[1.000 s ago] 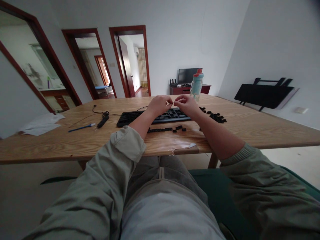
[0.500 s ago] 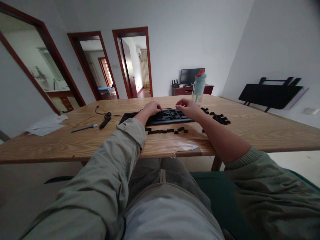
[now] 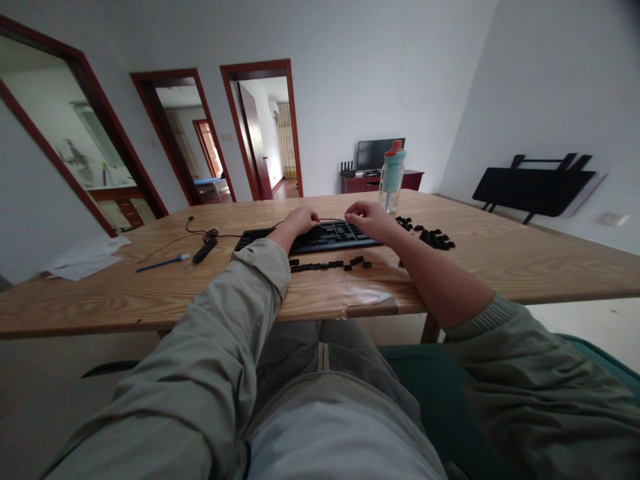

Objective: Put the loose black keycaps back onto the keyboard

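A teal, red-topped bottle [image 3: 393,179] stands on the desk [image 3: 500,250]; beyond it a television [image 3: 380,153] sits on a dark-red cabinet [image 3: 413,182], beside what looks like a router [image 3: 347,169].

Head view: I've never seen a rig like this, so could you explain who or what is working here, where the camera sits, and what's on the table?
There is no robot: a person works with bare hands, and the camera on their head looks forward and down. The left hand and right hand are at a black keyboard on the wooden table. Whether the fingers pinch anything small is too fine to tell. Loose keys lie in front, with a pile to the right. A bottle stands behind; a blue brush and white sheets lie left.
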A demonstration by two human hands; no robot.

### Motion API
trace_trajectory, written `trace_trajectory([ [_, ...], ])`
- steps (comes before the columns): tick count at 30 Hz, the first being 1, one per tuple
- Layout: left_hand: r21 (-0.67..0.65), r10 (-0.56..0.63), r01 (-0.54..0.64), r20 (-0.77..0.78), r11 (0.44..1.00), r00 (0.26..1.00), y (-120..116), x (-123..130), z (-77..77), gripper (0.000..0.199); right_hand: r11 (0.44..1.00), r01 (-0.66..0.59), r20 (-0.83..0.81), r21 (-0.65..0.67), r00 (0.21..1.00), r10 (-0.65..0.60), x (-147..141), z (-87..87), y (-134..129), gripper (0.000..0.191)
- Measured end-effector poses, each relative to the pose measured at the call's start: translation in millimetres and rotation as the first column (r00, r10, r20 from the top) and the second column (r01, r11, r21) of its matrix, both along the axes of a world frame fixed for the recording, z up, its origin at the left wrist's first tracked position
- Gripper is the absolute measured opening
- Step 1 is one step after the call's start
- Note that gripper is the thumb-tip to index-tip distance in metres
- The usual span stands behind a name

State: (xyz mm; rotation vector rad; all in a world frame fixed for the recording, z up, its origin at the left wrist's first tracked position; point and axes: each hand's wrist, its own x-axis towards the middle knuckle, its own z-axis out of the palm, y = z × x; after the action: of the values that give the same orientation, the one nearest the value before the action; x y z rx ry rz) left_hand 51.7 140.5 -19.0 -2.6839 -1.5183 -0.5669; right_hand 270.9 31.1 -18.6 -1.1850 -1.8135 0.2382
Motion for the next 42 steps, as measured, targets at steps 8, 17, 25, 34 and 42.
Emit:
trace_trajectory([
  [8,-0.032,-0.001,0.002,0.008,0.999,1.000,1.5,-3.9,-2.1,0.023,1.000,-0.001,0.021,-0.012,1.000,0.002,-0.3,0.4,-0.9,0.019],
  [17,-0.051,-0.017,0.020,0.057,0.999,0.998,1.7,-5.7,-3.6,0.023,1.000,-0.008,0.017,-0.022,1.000,0.008,-1.3,-0.7,-1.2,0.019],
  [25,-0.054,0.003,0.002,0.087,0.999,0.996,-0.9,-5.7,-1.7,0.022,0.999,-0.027,0.002,-0.043,1.000,0.027,-2.4,-0.1,-2.7,0.018],
  [34,-0.033,-0.001,0.000,-0.046,0.999,0.999,-1.0,-3.1,1.0,0.025,0.998,-0.024,0.012,-0.052,1.000,0.025,-2.4,-1.3,-1.8,0.019],
  [42,-0.003,-0.028,0.028,-0.285,1.000,0.958,-3.9,3.7,7.3,0.033,0.998,-0.020,0.072,-0.060,0.997,0.025,-2.5,-0.9,-3.1,0.019],
])
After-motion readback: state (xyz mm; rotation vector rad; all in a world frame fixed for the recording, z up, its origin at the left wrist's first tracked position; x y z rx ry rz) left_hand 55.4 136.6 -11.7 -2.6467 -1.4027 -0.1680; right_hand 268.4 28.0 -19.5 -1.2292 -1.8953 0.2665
